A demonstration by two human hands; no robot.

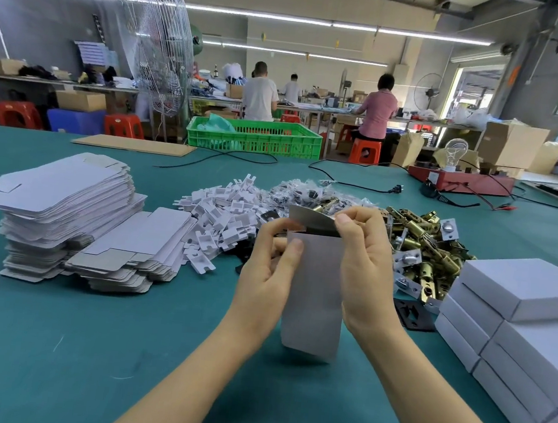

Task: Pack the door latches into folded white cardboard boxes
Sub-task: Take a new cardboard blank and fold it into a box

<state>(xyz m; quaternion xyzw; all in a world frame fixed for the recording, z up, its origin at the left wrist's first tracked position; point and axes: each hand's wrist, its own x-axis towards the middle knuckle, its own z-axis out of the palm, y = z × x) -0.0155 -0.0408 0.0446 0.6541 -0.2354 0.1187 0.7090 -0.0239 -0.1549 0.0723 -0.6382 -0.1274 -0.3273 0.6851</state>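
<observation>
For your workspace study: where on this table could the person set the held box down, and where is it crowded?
Bare green table lies in front of the flat box stack and beneath both forearms. Behind the held box, white inserts, latches and finished boxes crowd it.

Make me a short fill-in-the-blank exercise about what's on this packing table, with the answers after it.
1. Both hands, left hand and right hand, hold an upright white cardboard box whose top flap is ____.
2. The stack of flat unfolded white cardboard blanks lies on the person's ____ side.
3. The pile of brass-coloured metal door latches lies on a ____ table cover.

Answers: open; left; green
</observation>
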